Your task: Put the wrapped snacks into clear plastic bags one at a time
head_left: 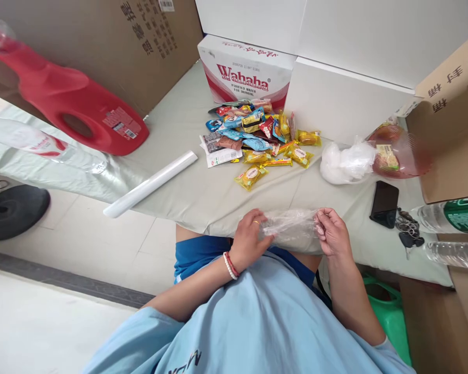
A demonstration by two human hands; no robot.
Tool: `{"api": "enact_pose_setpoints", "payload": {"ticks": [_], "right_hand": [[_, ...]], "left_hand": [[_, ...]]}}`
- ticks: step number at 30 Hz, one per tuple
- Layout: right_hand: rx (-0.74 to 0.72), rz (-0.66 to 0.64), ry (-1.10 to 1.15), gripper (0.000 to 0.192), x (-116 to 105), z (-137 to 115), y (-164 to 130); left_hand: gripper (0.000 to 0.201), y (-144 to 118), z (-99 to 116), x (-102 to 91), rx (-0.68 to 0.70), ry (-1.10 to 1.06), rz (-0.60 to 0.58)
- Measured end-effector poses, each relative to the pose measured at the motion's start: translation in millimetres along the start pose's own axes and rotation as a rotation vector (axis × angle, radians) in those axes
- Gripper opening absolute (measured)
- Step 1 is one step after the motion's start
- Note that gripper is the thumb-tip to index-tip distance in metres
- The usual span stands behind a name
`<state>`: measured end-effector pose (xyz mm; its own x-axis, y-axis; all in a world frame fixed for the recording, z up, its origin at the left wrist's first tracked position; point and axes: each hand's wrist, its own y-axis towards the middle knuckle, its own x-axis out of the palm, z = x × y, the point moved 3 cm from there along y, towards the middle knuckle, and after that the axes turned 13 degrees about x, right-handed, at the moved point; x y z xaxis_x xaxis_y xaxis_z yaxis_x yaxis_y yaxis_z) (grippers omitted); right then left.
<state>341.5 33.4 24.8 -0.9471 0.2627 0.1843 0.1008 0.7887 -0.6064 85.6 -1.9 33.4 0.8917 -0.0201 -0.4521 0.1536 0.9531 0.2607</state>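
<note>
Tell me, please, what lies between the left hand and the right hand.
The head view shows some clear plastic between the left hand and right hand, both touching it.

The left edge cuts off the red plastic jug's [62, 85] cap and the neck of the clear, red-labelled water bottle [44, 144]. The pale green tablecloth [203, 195] partly hides a bright green plastic object [393, 322]. Fine print on the jug's label [121, 123] is illegible.

Pale floor tiles [136, 231] are stretching left of the cloth-covered table [214, 202], white panels [253, 21] are rising along its far side, soft light is falling across it, and a green plastic stool [392, 318] is showing below its near right edge.
</note>
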Motion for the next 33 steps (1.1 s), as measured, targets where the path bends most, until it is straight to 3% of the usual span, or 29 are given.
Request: {"api": "enact_pose_setpoints", "payload": {"ticks": [2,7,9,12,15,18,21,28,31,33], "right_hand": [[-0.009,-0.025,-0.090,0.042,-8,-12,3],[-0.288,0.046,-0.108,0.047,-31,-57,17],[-0.399,0.084,-0.067,0.052,-32,-64,19],[-0.384,0.085,-0.087,0.065,-21,-49,18],[-0.208,-0.036,-0.161,0.077,3,-14,16],[-0.085,-0.111,-0.259,0.062,25,8,14],[-0.068,-0.052,-0.217,0.048,29,4,16],[-0.037,0.027,-0.246,0.046,12,-9,19],[-0.054,0.055,-0.288,0.045,13,4,20],[-0.070,0.077,-0.290,0.044,17,15,19]], "left_hand": [[0.023,9,-6,-4.9,-0.077,-0.136,0.005],[0.036,28,-9,-17.0,-0.368,-0.676,-0.039],[0.041,30,-10,-16.2,-0.478,-0.836,0.037],[0.043,28,-17,-11.3,-0.568,-0.936,0.155],[0.043,24,-24,-6.5,-0.596,-0.989,0.183],[0.044,22,-32,-10.1,-0.619,-1.022,0.175],[0.045,27,-48,-28.8,-0.626,-1.003,0.212],[0.036,54,-99,-87.8,-0.671,-0.732,0.169],[0.023,57,-94,-106.6,-0.566,-0.401,0.336],[0.014,53,-73,-110.4,-0.423,-0.132,0.478]]}}
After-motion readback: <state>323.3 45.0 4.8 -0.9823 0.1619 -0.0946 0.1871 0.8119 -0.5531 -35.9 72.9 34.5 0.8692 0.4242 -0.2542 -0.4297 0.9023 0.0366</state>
